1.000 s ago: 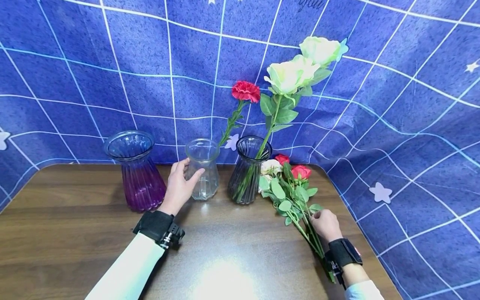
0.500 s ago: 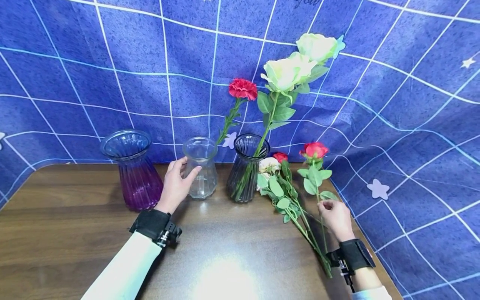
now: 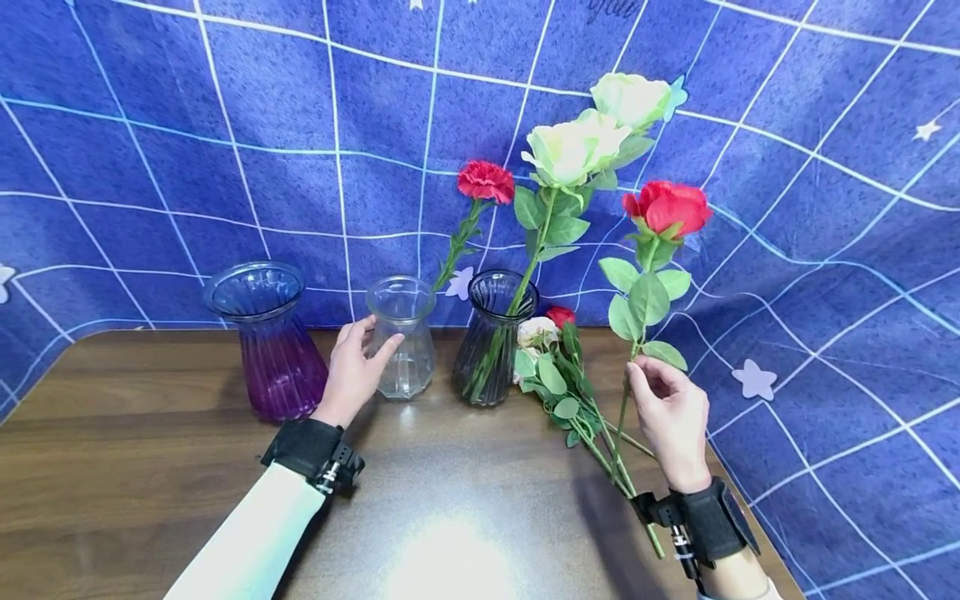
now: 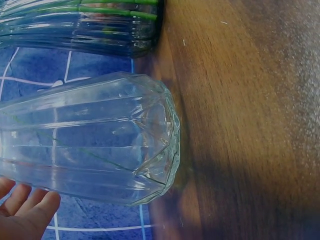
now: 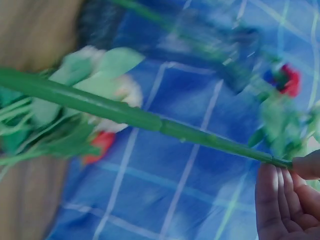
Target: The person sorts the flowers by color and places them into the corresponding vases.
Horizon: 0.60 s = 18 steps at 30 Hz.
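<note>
My left hand (image 3: 356,367) rests against the left side of a clear glass vase (image 3: 408,367), thumb across its front. In the left wrist view its fingertips lie at the side of the vase. With thumb and fingers, my right hand (image 3: 671,417) pinches the stem of a red rose (image 3: 666,208), which stands upright, bloom high, above the right side of the table. The stem's lower part (image 5: 150,120) crosses the right wrist view. A red carnation (image 3: 486,181) leans up from the clear vase's right rim. Pale green-white roses (image 3: 573,152) stand in a dark grey vase (image 3: 487,367).
A blue-to-purple vase (image 3: 281,358) stands at the left. Right of the dark vase lie more flowers, with a cream bloom (image 3: 538,332), a small red bloom (image 3: 560,316) and long stems (image 3: 600,450). A blue gridded curtain (image 3: 285,183) hangs behind the wooden table (image 3: 135,467).
My right hand has taken the red rose from the lying flowers, lifting it up and tilting it upright. My left hand has stayed at the clear vase.
</note>
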Tool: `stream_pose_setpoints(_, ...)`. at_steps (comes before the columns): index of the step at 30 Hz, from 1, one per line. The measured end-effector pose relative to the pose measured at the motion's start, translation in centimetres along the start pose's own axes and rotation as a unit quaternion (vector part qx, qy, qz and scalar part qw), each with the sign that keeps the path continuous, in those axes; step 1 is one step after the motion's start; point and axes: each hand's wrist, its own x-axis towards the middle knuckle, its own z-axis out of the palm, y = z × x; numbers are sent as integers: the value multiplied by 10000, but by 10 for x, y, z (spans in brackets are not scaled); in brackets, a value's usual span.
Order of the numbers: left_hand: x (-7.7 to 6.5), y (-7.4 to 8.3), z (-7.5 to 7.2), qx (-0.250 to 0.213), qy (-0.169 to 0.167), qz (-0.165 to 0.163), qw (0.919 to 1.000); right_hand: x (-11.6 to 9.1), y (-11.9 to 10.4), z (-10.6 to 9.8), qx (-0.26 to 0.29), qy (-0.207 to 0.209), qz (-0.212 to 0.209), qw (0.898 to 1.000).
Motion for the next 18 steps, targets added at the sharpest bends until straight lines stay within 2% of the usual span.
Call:
stream_pose_setpoints(4,0,-1,1,25,-20,19,10000,-2,-29,3,732,78,-312,9968)
stream_pose_setpoints(9,1,-1,-1,49,50,18,10000,1,-58,15,1465,-124,-526,9877)
stream_pose_setpoints(18,-1,1,0,5,15,-2,10000,14,-93,50,1897,-283,-1013,9762)
